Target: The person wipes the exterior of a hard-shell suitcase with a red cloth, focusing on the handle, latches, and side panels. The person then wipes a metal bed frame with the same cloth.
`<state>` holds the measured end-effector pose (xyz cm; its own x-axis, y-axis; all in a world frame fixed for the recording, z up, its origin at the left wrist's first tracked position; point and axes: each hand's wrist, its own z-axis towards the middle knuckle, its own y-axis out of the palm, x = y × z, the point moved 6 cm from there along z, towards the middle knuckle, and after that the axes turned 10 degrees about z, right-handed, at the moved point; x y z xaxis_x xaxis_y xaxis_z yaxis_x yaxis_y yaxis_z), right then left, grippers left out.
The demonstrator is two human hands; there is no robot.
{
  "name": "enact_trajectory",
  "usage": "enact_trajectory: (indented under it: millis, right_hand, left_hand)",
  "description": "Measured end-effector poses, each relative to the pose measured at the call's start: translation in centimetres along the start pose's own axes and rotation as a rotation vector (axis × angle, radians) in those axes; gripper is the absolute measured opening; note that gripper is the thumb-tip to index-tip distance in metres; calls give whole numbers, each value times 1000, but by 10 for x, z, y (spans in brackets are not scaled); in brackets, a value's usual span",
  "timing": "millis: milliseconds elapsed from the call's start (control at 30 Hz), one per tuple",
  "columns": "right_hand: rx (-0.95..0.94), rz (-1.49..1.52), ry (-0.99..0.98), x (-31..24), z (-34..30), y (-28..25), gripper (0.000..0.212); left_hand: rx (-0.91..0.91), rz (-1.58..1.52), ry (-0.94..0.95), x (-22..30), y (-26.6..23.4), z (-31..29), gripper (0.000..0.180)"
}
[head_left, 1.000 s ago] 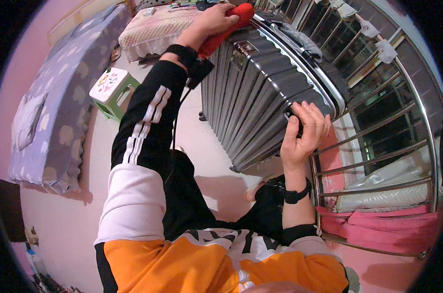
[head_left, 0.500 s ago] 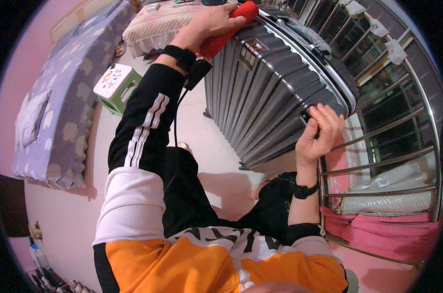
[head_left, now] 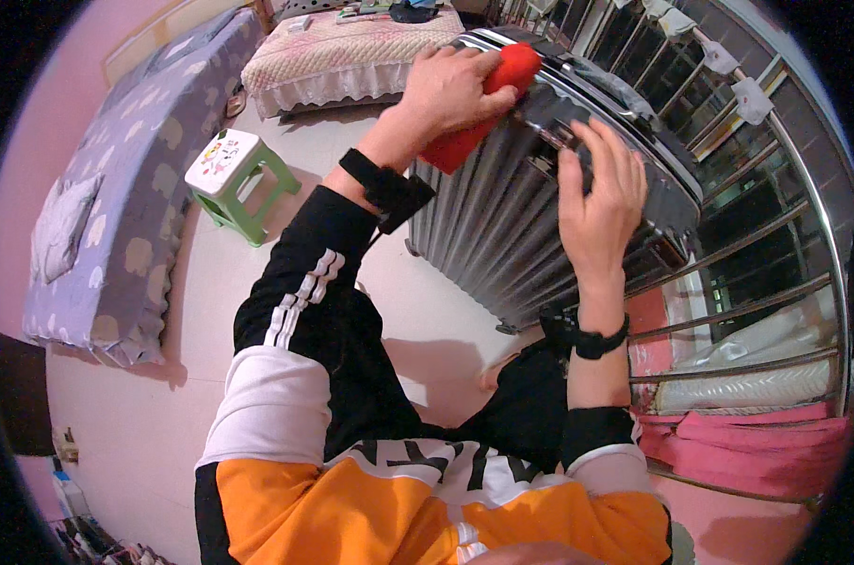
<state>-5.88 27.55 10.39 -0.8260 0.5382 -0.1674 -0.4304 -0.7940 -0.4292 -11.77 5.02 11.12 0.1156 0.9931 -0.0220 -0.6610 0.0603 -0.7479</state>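
We are working at the top of the ribbed silver suitcase (head_left: 530,217).
Our left hand (head_left: 455,89) is gripping a red cloth (head_left: 479,118) against it; our right hand (head_left: 598,202) is resting spread on its top.

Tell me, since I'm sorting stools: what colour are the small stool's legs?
Green, under a white top; the stool shows in the head view.

Left hand (head_left: 455,89) raised far forward, fingers curled in a closed grip, arm outstretched in a black striped sleeve. Right hand (head_left: 598,202) lifted, palm forward, fingers spread open, forearm bare, dark wristband.
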Motion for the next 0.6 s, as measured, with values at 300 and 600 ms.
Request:
enact_trajectory:
  millis: [300,600]
  right_hand:
    - [-67,-276,-52,13,-3,37,33]
    - [-77,-292,-24,16,-13,39,47]
  left_hand:
    - [367,-178,43,45,6,-43,64]
    - [659,-285,-6,51,36,-84,72]
